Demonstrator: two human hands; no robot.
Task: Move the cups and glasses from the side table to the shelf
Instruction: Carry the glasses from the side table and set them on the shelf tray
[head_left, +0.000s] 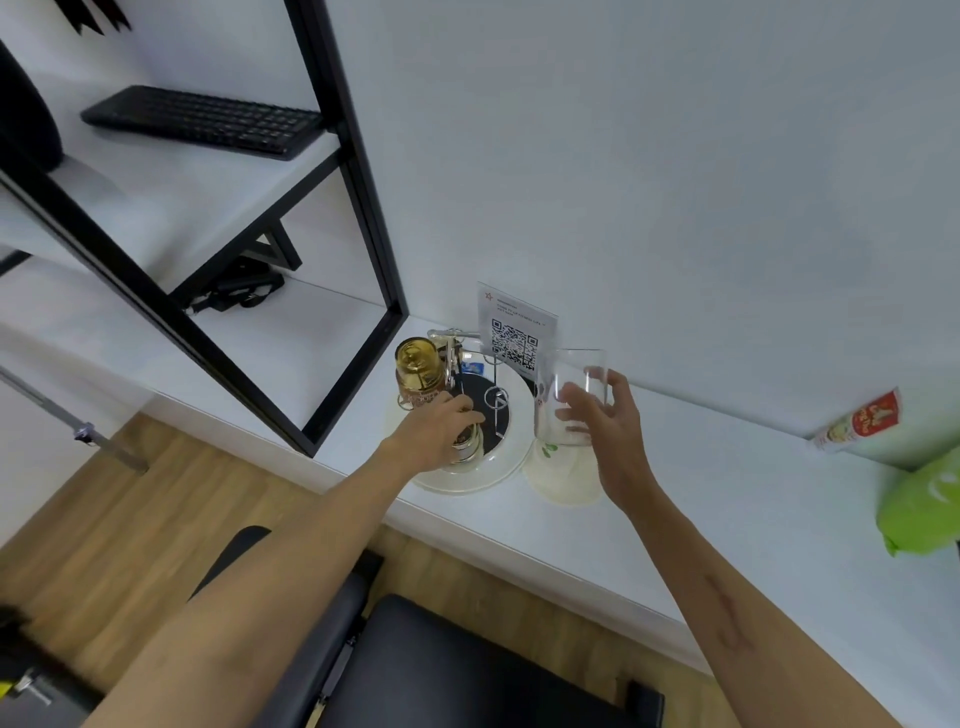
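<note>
- Head view: we are looking down at a white side table (701, 499) set against a wall, with a black-framed shelf (249, 171) rising up and to the left of it.
- Our right hand (605, 415) is curling its fingers round a clear glass (569, 397), holding it upright just above a round coaster (563, 478); its long axis is running straight up.
- Our left hand (436, 428) is reaching onto a white plate (467, 480) that carries a wire rack (493, 405); its fingers are curling around a small cup (467, 441) low on the rack, though the grip itself is partly hidden.
- An amber glass (415, 369) is standing on the rack just beyond the left hand's fingertips.
- We are judging that the shelf lies up and left of both hands, so the left hand is the nearer one to it.
- A keyboard (202, 122) is lying on an upper shelf board.
- A sign with a QR code (514, 327) is standing behind the rack; its small print is too blurred to read.
- A red-labelled packet (857, 421) and a green bag (919, 499) are lying at far right, their writing unreadable.
</note>
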